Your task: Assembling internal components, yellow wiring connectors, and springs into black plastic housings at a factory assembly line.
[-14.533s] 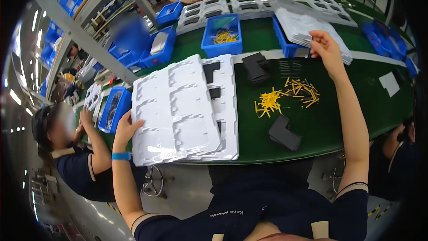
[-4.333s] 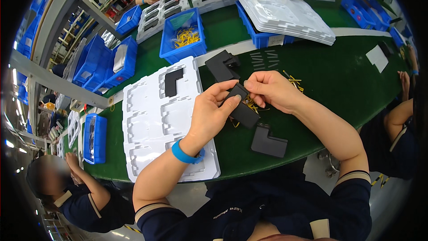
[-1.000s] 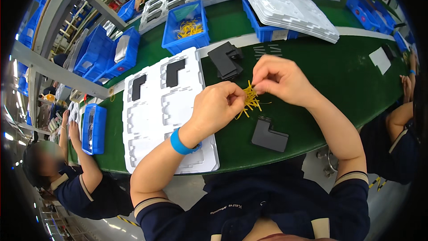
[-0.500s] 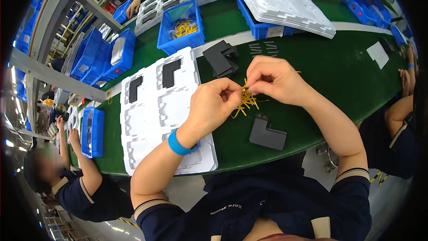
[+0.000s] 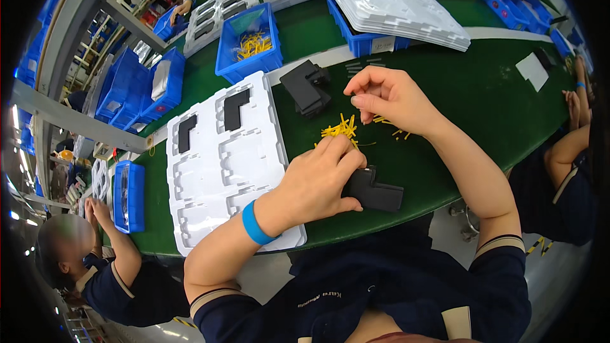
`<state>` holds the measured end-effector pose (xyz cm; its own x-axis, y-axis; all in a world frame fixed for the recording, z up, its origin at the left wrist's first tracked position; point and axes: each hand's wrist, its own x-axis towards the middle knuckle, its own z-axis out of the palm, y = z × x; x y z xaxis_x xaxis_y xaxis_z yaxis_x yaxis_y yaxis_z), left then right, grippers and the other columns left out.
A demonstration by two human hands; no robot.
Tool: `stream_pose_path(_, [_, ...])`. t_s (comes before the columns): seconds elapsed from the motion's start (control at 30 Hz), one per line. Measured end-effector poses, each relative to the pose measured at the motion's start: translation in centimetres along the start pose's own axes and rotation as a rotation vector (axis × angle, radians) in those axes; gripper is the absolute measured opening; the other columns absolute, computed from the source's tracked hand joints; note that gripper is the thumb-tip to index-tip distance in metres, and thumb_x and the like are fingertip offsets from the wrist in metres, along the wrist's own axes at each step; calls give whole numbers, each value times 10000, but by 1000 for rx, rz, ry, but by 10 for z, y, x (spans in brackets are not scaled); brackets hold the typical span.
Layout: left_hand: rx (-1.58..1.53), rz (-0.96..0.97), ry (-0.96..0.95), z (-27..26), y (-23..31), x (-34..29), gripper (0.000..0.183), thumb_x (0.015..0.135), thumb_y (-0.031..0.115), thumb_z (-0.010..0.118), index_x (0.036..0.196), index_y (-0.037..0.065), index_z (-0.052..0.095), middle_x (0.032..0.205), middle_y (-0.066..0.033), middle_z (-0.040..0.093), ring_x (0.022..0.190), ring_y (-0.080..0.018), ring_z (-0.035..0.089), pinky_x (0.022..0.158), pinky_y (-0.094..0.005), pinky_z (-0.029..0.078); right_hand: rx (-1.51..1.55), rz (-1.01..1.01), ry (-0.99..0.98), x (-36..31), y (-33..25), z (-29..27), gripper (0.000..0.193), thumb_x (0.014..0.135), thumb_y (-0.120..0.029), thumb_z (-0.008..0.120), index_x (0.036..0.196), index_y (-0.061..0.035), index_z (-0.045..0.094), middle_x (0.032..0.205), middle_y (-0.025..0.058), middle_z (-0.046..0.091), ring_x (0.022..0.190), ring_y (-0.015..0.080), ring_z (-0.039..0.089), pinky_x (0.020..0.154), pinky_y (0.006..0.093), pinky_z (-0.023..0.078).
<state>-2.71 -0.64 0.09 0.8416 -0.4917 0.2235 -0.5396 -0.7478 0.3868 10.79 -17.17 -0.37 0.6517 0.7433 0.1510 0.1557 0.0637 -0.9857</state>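
Note:
Over the left end of a black L-shaped part point(image 5: 379, 193) on the green table reaches my left hand point(image 5: 318, 181). Its thumb and fingers are apart around that end, touching or nearly touching it. Above a small heap of yellow strips point(image 5: 340, 128) hovers my right hand point(image 5: 391, 101). Its thumb and forefinger tips come together in a pinch, and whatever lies between them is too small to make out. More yellow strips point(image 5: 383, 119) are scattered below this hand. Behind the heap, black parts point(image 5: 306, 87) lie stacked.
A white moulded tray point(image 5: 244, 159) at left carries black parts in its far pockets. Behind it stands a blue bin point(image 5: 249, 67) of yellow strips. Stacked white trays point(image 5: 400, 9) rest over another blue bin point(image 5: 368, 41). Co-workers sit at left and right; another stands across.
My left hand has left the yellow heap and come down and nearer, to the black part. My right hand has lifted away from the heap. The view has shifted slightly.

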Motion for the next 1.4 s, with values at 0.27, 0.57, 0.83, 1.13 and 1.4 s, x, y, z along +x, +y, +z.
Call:
stream_pose_path(0.27, [-1073,-517,68,-7,-13,2,165,833,4,645,961,11,541,898,-9,583,847,-70,564,756,-220,467,173,152,69,-2,-3,1,177,844,-63,647,983,31,592,793,57,611,644,96,595,607,241,518])
stream_pose_path(0.57, [-927,-563,441,13,-17,8,181,928,72,538,1039,5,412,821,-98,640,662,-104,581,594,-242,473,121,101,109,-9,-5,26,119,854,-51,633,936,35,621,731,56,620,639,91,606,609,234,538])
stream_pose_path(0.83, [-673,-508,395,14,-23,5,208,894,68,583,1022,11,429,656,-99,612,528,-132,540,489,-278,396,43,62,152,-10,-3,34,85,846,-26,630,907,33,640,849,53,576,674,100,613,603,234,523])
stream_pose_path(1.13, [-744,-479,405,15,-22,3,231,900,59,571,1076,11,429,761,-112,657,572,-144,594,511,-263,443,44,141,108,-10,-5,31,109,862,-84,636,901,18,635,715,41,617,619,73,585,566,217,495])
stream_pose_path(1.4, [-805,-526,333,3,-15,5,301,909,28,543,1188,17,432,910,-109,648,719,-126,622,567,-231,508,-3,153,81,-10,-4,31,140,861,-119,643,880,17,617,685,38,618,605,71,584,544,220,477])
